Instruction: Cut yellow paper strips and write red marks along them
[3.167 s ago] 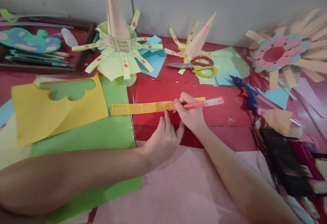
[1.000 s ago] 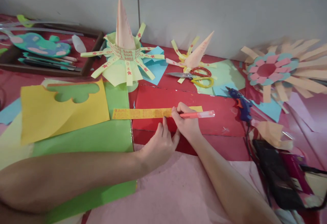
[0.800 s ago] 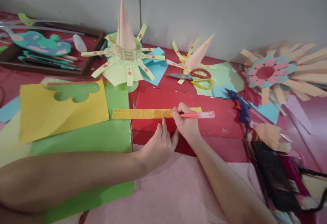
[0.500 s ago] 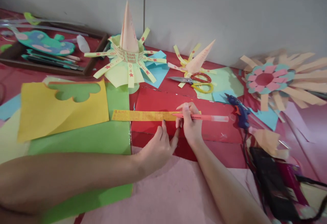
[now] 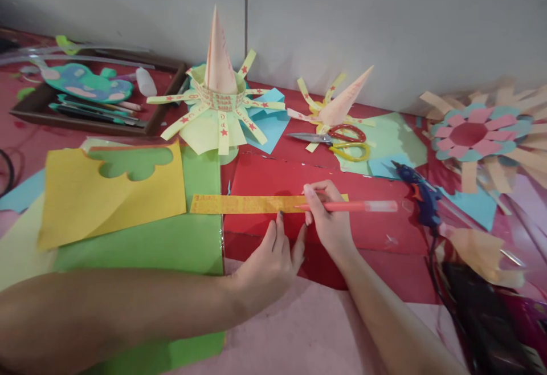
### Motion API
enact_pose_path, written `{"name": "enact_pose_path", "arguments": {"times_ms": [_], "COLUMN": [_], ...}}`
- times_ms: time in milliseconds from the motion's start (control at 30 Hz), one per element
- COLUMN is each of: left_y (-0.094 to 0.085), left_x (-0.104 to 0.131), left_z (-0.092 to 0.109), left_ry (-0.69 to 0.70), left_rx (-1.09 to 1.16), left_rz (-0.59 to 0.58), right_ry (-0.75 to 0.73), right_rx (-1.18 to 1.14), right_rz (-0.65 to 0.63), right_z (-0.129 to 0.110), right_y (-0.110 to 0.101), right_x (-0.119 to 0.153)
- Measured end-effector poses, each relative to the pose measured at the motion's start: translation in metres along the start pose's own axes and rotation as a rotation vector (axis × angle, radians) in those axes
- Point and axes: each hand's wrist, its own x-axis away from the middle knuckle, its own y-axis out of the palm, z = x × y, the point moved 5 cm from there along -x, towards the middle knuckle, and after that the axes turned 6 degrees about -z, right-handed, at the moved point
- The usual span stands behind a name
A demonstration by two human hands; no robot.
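Observation:
A narrow yellow paper strip (image 5: 233, 204) with reddish writing along it lies across the green sheet's edge and the red sheet. My right hand (image 5: 327, 218) grips a red pen (image 5: 354, 206), whose tip is at the strip right of its middle. Part of the strip's right end is behind that hand. Fingers apart, my left hand (image 5: 273, 255) rests just below the strip, one fingertip touching its lower edge; it holds nothing.
Behind are a cone-topped paper piece (image 5: 220, 67), a smaller one (image 5: 342, 101) and scissors (image 5: 333, 135). A tray (image 5: 149, 124) and yellow cut-out sheet (image 5: 115, 204) lie left; a glue gun (image 5: 423, 198), paper flower (image 5: 468, 134) and black case (image 5: 478, 312) lie right.
The whole view has shifted, so things appear slightly lower and mostly further right. The right hand with the pen has stayed at nearly the same part of the strip.

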Motion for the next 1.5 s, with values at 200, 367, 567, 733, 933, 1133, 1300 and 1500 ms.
{"name": "enact_pose_path", "arguments": {"times_ms": [200, 367, 567, 733, 933, 1133, 1300, 1500], "left_y": [-0.003, -0.004, -0.004, -0.005, -0.004, -0.003, -0.004, -0.004], "left_x": [-0.001, -0.003, -0.003, -0.003, -0.002, -0.002, -0.002, -0.002], "left_z": [-0.001, -0.001, -0.001, 0.000, 0.000, 0.000, 0.001, 0.001], "left_ry": [-0.005, 0.035, 0.037, 0.029, 0.053, 0.057, 0.092, 0.095], "left_rx": [-0.007, -0.001, 0.001, -0.007, -0.002, 0.000, 0.002, 0.012], "left_rz": [0.031, 0.005, 0.006, 0.030, 0.048, 0.039, 0.015, 0.016], "right_ry": [-0.020, -0.021, -0.026, -0.118, -0.174, -0.167, -0.183, -0.132], "right_rx": [0.184, 0.123, 0.204, 0.290, 0.362, 0.365, 0.355, 0.350], "right_rz": [0.038, 0.047, 0.030, 0.042, 0.016, 0.006, 0.044, 0.089], "right_z": [-0.003, -0.005, -0.003, -0.008, -0.010, -0.009, -0.011, -0.008], "right_y": [-0.003, -0.004, -0.004, -0.001, 0.000, -0.001, -0.002, -0.005], "right_x": [0.004, 0.004, 0.003, 0.003, 0.005, 0.005, 0.005, 0.007]}}
